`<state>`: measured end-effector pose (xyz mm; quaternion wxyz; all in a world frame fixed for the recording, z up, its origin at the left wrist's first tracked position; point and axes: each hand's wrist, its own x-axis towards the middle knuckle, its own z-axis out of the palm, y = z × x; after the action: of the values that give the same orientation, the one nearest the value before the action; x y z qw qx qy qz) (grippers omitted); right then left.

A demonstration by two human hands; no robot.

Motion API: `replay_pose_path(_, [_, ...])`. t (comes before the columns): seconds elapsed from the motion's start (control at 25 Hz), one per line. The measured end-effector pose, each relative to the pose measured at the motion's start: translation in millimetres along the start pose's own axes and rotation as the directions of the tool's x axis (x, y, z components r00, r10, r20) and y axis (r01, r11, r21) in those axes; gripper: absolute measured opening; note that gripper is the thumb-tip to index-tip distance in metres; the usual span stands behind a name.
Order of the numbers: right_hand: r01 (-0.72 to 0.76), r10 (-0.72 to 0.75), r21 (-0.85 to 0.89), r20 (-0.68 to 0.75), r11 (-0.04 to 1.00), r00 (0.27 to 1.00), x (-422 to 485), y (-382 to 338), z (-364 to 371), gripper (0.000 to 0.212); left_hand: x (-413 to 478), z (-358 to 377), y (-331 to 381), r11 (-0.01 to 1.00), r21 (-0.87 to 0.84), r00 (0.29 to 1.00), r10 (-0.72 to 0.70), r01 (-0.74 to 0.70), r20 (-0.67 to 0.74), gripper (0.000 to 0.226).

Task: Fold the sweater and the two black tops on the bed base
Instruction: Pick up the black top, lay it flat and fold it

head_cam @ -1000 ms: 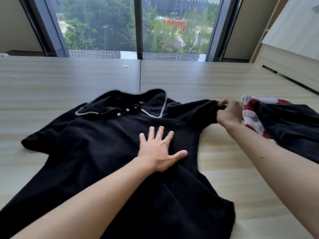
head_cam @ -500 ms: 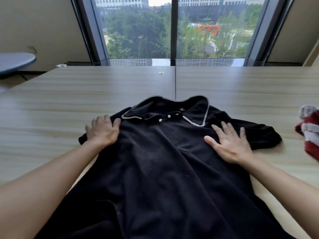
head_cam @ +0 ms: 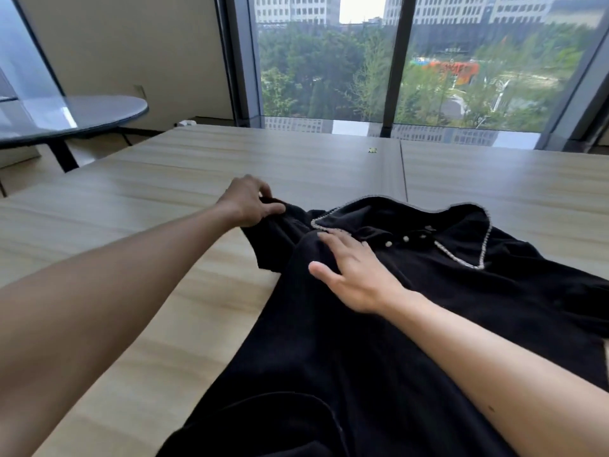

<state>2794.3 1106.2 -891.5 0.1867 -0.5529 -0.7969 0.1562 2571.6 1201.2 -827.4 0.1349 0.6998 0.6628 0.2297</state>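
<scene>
Shifted left, right hand flattens black top, hem cropped.

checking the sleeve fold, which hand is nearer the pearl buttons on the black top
Right. The right hand lies flat on the black top just left of the pearl buttons; the left hand grips the sleeve farther left.

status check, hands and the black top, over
Left hand pinching the sleeve. Right hand flat on the black top below the collar. Top spread out, unfolded. Nothing in the way.
</scene>
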Motion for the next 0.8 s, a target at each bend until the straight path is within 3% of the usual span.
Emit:
replay_pose_path(0.08, [-0.087, 0.096, -0.081, 0.103, 0.993, 0.99, 5.2, 8.3, 17.5, 0.077, 14.4, -18.3, -7.2, 0.995, -0.099, 0.987, -0.028, 0.012, -0.159, 0.028])
replay_pose_path(0.16, [-0.096, 0.122, -0.221, 0.109, 0.971, 0.986, -0.1, 17.5, 29.2, 0.082, 19.5, -17.1, -26.8, 0.975, -0.16, 0.941, -0.196, 0.157, -0.275, 0.043])
replay_pose_path(0.24, [-0.094, 0.116, -0.233, 0.081, 0.968, 0.99, -5.3, 18.0, 33.3, 0.088, 7.1, 3.9, -45.4, 0.901, -0.091, 0.895, -0.432, 0.424, -0.107, 0.079])
replay_pose_path(0.28, [-0.098, 0.111, -0.202, 0.054, 0.975, 0.992, -7.0, 17.0, 33.1, 0.09, -1.8, 18.8, -50.7, 0.876, -0.029, 0.877, -0.481, 0.481, 0.008, 0.097])
replay_pose_path(0.36, [-0.105, 0.106, -0.149, -0.001, 0.983, 0.994, -8.7, 15.0, 32.0, 0.091, -21.0, 40.3, -42.6, 0.872, 0.086, 0.869, -0.488, 0.482, 0.084, 0.11])
replay_pose_path(0.4, [-0.109, 0.109, -0.148, -0.007, 0.983, 0.994, -9.3, 13.9, 31.9, 0.09, -26.6, 46.5, -34.6, 0.876, 0.098, 0.875, -0.479, 0.472, 0.072, 0.11])
replay_pose_path(0.48, [-0.13, 0.13, -0.162, -0.009, 0.978, 0.991, -10.9, 13.4, 32.4, 0.089, -33.1, 54.5, -17.2, 0.903, -0.051, 0.903, -0.423, 0.427, 0.074, 0.101])
replay_pose_path(0.56, [-0.144, 0.144, -0.166, -0.01, 0.975, 0.989, -12.7, 12.1, 32.7, 0.089, -36.1, 59.5, -5.5, 0.893, -0.313, 0.946, -0.306, 0.325, 0.108, 0.056])
replay_pose_path(0.6, [-0.145, 0.145, -0.164, -0.01, 0.976, 0.989, -13.2, 10.7, 32.2, 0.089, -34.1, 58.9, -3.5, 0.861, -0.428, 0.961, -0.267, 0.274, 0.078, 0.027])
replay_pose_path(0.64, [-0.145, 0.145, -0.165, -0.007, 0.976, 0.989, -14.1, 10.1, 31.5, 0.089, -28.9, 55.5, -2.4, 0.812, -0.527, 0.962, -0.271, 0.25, 0.038, 0.013])
replay_pose_path(0.8, [-0.13, 0.14, -0.185, 0.042, 0.974, 0.989, -18.8, 9.8, 32.8, 0.093, 6.7, 29.3, -17.1, 0.702, -0.665, 0.912, -0.403, 0.254, -0.077, 0.022])
